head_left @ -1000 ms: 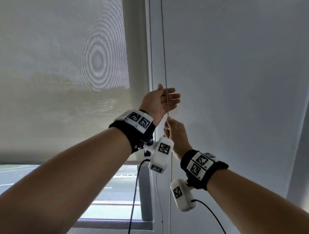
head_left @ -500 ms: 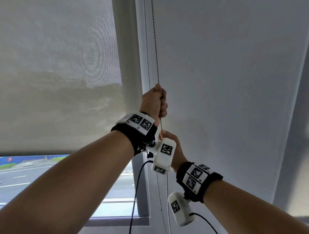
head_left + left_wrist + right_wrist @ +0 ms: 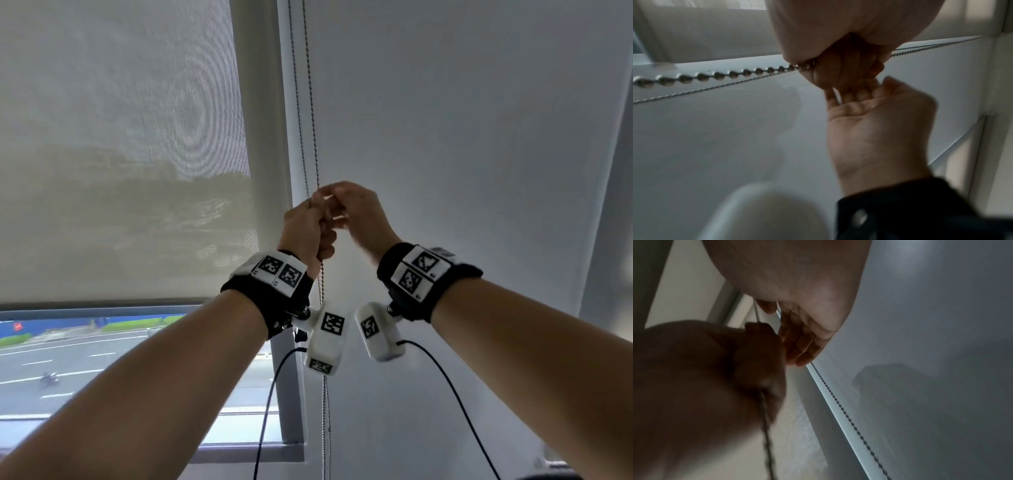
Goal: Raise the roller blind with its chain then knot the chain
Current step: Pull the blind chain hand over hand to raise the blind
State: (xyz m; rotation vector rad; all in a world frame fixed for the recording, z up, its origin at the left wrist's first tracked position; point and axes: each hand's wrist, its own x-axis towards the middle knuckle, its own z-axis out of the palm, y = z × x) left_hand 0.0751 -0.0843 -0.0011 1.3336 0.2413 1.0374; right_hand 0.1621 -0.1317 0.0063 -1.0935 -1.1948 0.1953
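Right hand [image 3: 359, 212] risen beside left hand [image 3: 306, 229], chain [image 3: 310, 102], white wall [image 3: 462, 137]

Daylight through roller blind [image 3: 120, 154] left of the fingers, moiré rings on fabric. Head view sharp, wide-angle bend at edges. Wrist views dim, grainy; left hand [image 3: 705, 386] a blurred dark mass below the fingers, wall [image 3: 931, 353] shadowed to their right.

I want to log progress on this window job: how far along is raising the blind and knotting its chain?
Partly done: the beige mesh roller blind has its bottom edge above the sill, showing a strip of street. In hand: the left hand grips the metal bead chain, while the right hand reaches in above it, fingers loose in the left wrist view. Left: more raising, perhaps, and the knot; none is visible.
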